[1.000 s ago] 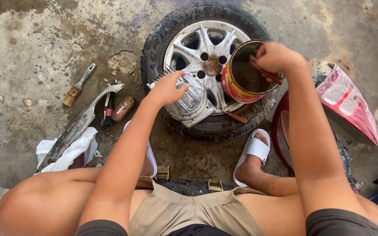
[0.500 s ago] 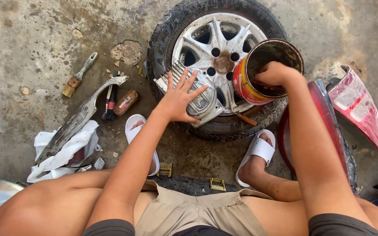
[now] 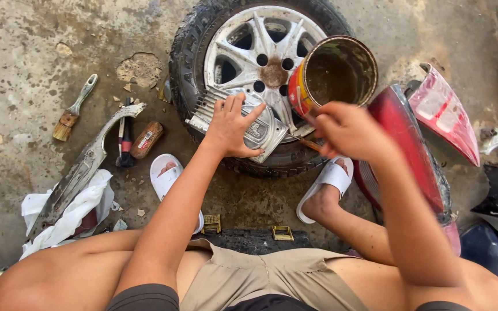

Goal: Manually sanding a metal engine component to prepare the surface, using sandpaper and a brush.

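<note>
One wheel [image 3: 260, 63], a silver alloy rim in a black tyre, lies flat on the concrete floor [image 3: 24, 40] at 12 o'clock from the person, and one ribbed silver metal cover [image 3: 255, 124] rests on its near edge. The left hand [image 3: 231, 126] lies open and flat on that cover, fingers spread, pressing it down without gripping. One rusty tin can [image 3: 335, 72], open at the top with a red and yellow side, sits on the wheel at about 1 o'clock, just beside the cover. The right hand [image 3: 347, 129] hovers in front of the can with its fingers curled closed around a thin wooden handle [image 3: 309, 144], whose far end I cannot tell. Two white slide sandals are worn, one [image 3: 165, 173] at 10 o'clock below the cover and one [image 3: 327, 181] at 2 o'clock. At 9 o'clock, well apart from the wheel, lie one paintbrush [image 3: 73, 109], one long silver bracket [image 3: 82, 167] resting on a white rag [image 3: 70, 216], one black-handled tool [image 3: 125, 138] and one small brown bottle [image 3: 146, 139]. Two red tail-light pieces [image 3: 442, 112] lie at 3 o'clock.
</note>
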